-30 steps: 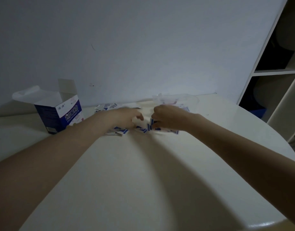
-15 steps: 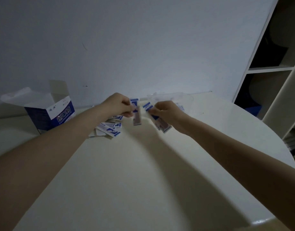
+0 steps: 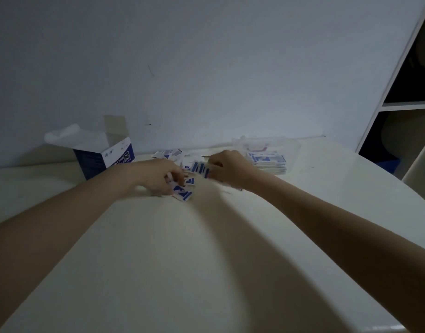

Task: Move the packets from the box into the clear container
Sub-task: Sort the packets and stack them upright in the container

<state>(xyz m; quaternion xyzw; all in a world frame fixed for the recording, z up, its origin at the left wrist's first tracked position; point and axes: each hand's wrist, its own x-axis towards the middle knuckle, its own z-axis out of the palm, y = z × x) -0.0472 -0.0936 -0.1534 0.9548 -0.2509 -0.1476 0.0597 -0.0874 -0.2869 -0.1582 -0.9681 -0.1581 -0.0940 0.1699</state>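
Note:
A blue and white box [image 3: 105,159] stands open at the back left of the white table [image 3: 206,260]. Several white and blue packets [image 3: 182,192] lie loose on the table between the box and the clear container [image 3: 291,146], which holds a flat stack of packets. My right hand [image 3: 229,171] grips a small bunch of packets just left of the container. My left hand [image 3: 159,177] rests palm down on the loose pile, its fingers curled on the packets there; whether it grips one is hidden.
A pale wall runs close behind the table. A white shelf unit [image 3: 408,106] with dark compartments stands at the right, beyond the table's curved edge. A blue object [image 3: 384,163] sits low in the shelf.
Both hands had lifted packets above the table half a second ago. Now my left hand is back down on the loose pile and my right hand holds its bunch lower, next to the container.

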